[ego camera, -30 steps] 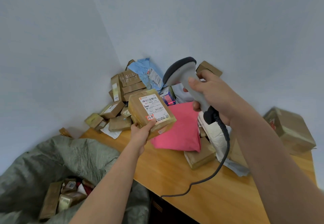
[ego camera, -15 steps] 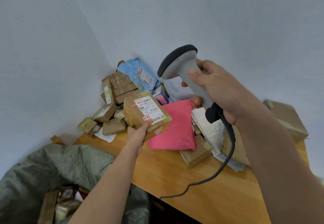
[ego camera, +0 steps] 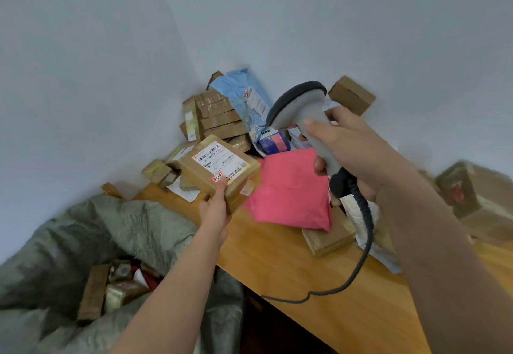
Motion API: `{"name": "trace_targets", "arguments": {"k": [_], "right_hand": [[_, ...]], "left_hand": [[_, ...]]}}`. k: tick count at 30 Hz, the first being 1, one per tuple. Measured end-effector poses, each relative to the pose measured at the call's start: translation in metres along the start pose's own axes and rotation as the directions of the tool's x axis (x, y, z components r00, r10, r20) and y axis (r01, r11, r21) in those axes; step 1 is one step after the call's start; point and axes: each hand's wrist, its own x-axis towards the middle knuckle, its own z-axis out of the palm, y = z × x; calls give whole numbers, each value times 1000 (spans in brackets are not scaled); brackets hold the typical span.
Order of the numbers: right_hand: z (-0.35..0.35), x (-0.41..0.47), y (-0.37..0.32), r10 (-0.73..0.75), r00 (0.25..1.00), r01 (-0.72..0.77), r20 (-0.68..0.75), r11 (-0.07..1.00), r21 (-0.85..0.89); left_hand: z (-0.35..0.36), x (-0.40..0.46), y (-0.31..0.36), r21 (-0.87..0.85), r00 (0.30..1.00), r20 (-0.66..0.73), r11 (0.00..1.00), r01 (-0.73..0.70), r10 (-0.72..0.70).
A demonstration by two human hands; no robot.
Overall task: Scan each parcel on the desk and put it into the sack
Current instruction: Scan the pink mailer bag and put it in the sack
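Label (ego camera: 222,161) print too small to read; box (ego camera: 483,201) at right blurred, its red mark illegible; sack (ego camera: 83,237) cut by left and bottom edges; scanner (ego camera: 302,112) window faces away, unseen.

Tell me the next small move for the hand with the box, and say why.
Probably swing the left hand leftward and drop the brown box into the open sack: its label faces the scanner in the right hand, so scanning looks finished or nearly so.

Both forearms are bare, no sleeves, with nothing worn on either wrist.
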Motion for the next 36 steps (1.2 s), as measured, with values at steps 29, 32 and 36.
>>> {"name": "trace_targets", "arguments": {"k": [29, 32, 36], "right_hand": [[143, 24, 28, 123, 991, -118, 43, 986, -121], [110, 27, 27, 94, 994, -103, -63, 984, -147], [71, 31, 31, 118, 981, -135, -154, 986, -102]], "left_hand": [[-158, 65, 8, 428, 843, -533, 838, 340, -70], [-107, 66, 12, 481, 908, -417, 840, 252, -33], [-50, 61, 1, 598, 964, -254, 795, 95, 76]]}}
